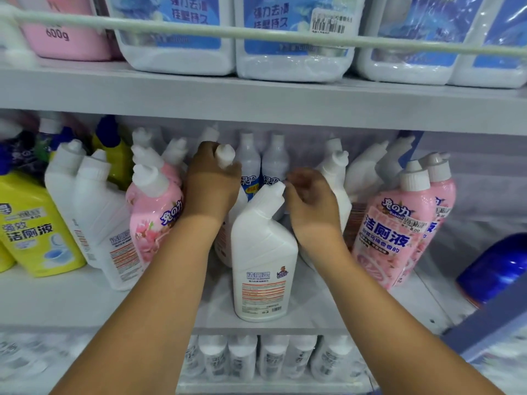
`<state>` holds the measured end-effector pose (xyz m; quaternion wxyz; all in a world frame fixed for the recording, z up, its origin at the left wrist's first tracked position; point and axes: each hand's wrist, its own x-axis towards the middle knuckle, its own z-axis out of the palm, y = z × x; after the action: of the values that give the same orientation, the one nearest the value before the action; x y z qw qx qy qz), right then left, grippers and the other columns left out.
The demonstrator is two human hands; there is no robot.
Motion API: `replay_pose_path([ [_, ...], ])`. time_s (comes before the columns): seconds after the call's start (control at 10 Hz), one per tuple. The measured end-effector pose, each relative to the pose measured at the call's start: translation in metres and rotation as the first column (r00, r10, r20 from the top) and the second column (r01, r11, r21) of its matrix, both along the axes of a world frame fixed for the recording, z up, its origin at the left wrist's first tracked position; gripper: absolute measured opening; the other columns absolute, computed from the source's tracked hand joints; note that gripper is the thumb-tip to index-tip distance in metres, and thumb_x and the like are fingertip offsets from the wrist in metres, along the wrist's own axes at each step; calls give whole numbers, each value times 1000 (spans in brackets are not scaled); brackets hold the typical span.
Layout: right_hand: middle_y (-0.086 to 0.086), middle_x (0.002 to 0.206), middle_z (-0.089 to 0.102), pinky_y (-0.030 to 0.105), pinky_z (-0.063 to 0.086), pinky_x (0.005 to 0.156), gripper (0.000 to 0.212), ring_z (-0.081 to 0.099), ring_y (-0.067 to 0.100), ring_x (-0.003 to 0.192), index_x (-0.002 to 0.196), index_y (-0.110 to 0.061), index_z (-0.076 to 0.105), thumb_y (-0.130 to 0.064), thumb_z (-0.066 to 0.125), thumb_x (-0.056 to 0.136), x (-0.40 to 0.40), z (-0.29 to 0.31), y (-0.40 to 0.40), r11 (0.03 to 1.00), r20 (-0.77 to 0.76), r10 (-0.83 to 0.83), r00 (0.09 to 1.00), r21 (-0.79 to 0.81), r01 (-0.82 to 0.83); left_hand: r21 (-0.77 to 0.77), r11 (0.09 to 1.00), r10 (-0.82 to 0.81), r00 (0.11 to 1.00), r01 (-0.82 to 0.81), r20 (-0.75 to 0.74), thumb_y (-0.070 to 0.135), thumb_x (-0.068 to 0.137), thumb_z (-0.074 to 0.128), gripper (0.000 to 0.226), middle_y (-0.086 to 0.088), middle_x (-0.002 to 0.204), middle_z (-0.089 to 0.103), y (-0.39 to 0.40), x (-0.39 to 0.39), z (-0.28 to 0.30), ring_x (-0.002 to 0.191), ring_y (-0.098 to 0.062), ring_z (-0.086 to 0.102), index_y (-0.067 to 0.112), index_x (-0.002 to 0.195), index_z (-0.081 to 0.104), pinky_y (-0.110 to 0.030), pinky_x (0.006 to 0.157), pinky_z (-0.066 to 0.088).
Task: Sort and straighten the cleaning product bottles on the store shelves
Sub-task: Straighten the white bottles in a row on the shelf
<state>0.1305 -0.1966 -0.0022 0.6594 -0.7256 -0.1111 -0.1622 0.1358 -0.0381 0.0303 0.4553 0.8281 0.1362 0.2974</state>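
Reaching into the middle shelf [285, 323], both hands are at work among the angled-neck toilet-cleaner bottles. The left hand [212, 181] has its fingers curled round the white cap and neck of a bottle [225, 156] whose body is mostly hidden behind the wrist. The right hand [309, 195] hangs just beside the cap of the white plastic bottle with the orange-lined label [263, 260], fingers loosely curled; whether they pinch that cap or only touch it, I cannot tell. That white bottle stands upright near the front edge, alone and forward of its neighbours.

Judging by how things lie, the sorting looks only partly done. To the left, the pink flower-printed bottles [155, 206] lean against two white bottles [94, 212], beside a yellow bottle [34, 223]. To the right, another pair of pink bottles [399, 223] tilts inward, with white ones [362, 172] slanted behind them. Pink and white stock sits split across both sides, and few bottles face squarely forward, so grouping by kind and standing the leaners straight seems left to do. A blue container [496, 269] lies at the far right.
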Motion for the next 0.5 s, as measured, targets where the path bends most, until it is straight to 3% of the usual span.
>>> replay_pose_path([
  [0.1,-7,113,62,31,52,94,48,64,11,102,139,-15,48,-19,65,94,35,20,16,993,-181,52,982,-96,-70,-138,990,-7,997,17,75,23,90,72,43,1,117,67,-5,-10,-7,106,-16,62,14,129,57,-24,90,46],
  [0.2,6,122,59,18,46,69,55,64,20,95,146,-8,38,-23,58,97,71,37,37,944,-256,-96,962,-330,7,-199,980,-10,996,27,85,28,89,74,56,-1,133,63,-8,-16,-11,119,-17,60,18,141,52,-26,100,46],
  [0.3,17,140,47,30,41,84,54,53,33,122,141,-4,40,-28,60,96,102,32,51,912,-220,-181,959,-403,80,-281,958,-28,996,50,79,40,87,70,61,1,136,61,-10,-25,-16,125,-18,58,23,143,51,-37,107,47],
  [0.4,21,139,47,39,41,102,51,48,35,127,137,-2,45,-28,59,95,117,28,56,897,-216,-202,955,-432,92,-381,918,-81,993,107,82,51,83,63,66,7,140,57,-13,-39,-19,130,-16,55,28,143,50,-40,112,45],
  [0.5,18,122,56,30,42,80,38,55,30,111,126,-6,59,-28,54,96,121,23,59,897,-171,-283,944,-394,198,-447,884,-113,990,139,86,39,98,61,49,11,143,50,-15,-52,-17,133,-13,48,32,145,49,-32,110,39],
])
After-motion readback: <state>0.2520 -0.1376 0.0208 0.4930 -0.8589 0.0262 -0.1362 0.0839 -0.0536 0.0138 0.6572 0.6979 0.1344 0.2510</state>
